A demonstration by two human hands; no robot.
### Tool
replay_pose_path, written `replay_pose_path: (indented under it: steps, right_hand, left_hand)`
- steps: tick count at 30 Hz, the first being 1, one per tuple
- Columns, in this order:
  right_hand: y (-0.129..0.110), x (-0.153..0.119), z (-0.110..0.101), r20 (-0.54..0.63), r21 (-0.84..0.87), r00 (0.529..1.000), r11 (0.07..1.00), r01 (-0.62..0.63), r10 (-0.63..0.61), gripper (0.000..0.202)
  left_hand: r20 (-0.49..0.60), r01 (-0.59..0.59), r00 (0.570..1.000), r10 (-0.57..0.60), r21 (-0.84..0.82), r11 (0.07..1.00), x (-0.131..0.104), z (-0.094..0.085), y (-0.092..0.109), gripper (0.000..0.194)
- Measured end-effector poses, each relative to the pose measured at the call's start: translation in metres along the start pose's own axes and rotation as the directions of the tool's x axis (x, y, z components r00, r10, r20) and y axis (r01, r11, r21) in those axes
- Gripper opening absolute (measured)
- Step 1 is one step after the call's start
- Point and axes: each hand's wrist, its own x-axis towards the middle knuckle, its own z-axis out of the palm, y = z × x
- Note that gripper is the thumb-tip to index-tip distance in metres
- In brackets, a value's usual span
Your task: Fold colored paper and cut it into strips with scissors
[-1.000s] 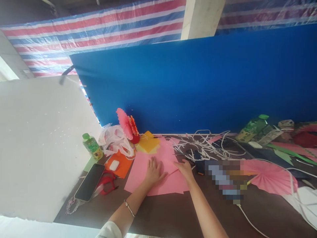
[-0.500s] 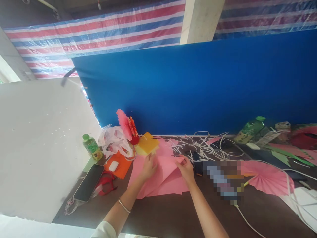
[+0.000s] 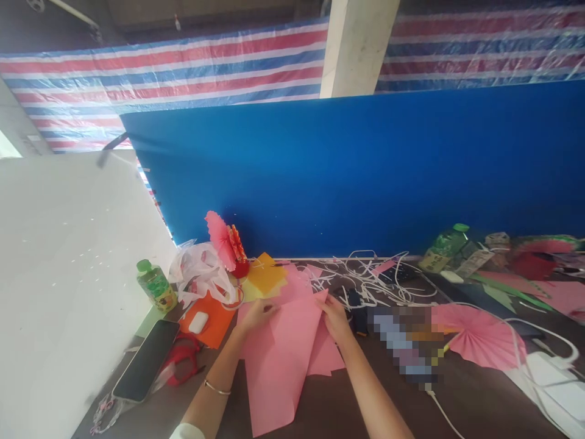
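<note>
A sheet of pink paper (image 3: 286, 366) hangs lengthwise toward me between my hands, over more pink paper (image 3: 326, 356) on the dark table. My right hand (image 3: 335, 316) pinches the sheet's upper right corner, thumb on top. At its upper left edge is my left hand (image 3: 259, 317), fingers curled round the paper, with a bracelet on that wrist. Behind my left hand lie yellow paper squares (image 3: 265, 274). Pink and red paper fans (image 3: 222, 241) stand behind these, on the left.
On the left are a phone (image 3: 147, 360), a white earphone case (image 3: 198, 322) on orange paper, red scissors-like handles (image 3: 185, 360), a green-capped bottle (image 3: 156, 286) and a plastic bag (image 3: 201, 274). White cables and paper strips (image 3: 365, 274) spread behind. A pink pleated fan (image 3: 484, 335) lies right. A blue partition (image 3: 365, 177) stands behind.
The pink sheet has swung round and now reaches toward the table's front. My hands still hold its far edge. The view has shifted slightly right and up.
</note>
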Motion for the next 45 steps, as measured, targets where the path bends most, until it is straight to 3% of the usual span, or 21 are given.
replay_pose_path:
  steps: [6,16,24,32,45]
  right_hand:
    - [0.021,0.001,0.012,-0.007,0.053,1.0,0.998,-0.014,0.015,0.031]
    - [0.03,0.001,0.007,-0.088,0.121,0.994,0.991,-0.058,0.069,0.027]
    - [0.028,0.003,0.01,-0.145,0.184,0.982,0.978,-0.097,0.125,0.027]
    - [0.023,0.001,0.011,-0.148,0.19,0.978,0.974,-0.121,0.15,0.029]
    - [0.019,0.0,0.014,-0.147,0.199,0.975,0.971,-0.134,0.164,0.026]
  left_hand:
    - [-0.019,-0.012,1.0,0.012,-0.022,1.0,-0.006,-0.002,-0.013,0.028]
    - [0.034,0.038,0.999,-0.034,-0.115,0.993,0.0,0.005,-0.031,0.034]
    - [0.097,0.054,0.995,-0.036,-0.193,0.98,-0.001,0.0,-0.022,0.035]
    - [0.078,0.108,0.993,-0.091,-0.252,0.962,-0.003,0.005,-0.032,0.029]
    - [0.09,0.069,0.995,-0.046,-0.277,0.958,-0.002,0.004,-0.036,0.027]
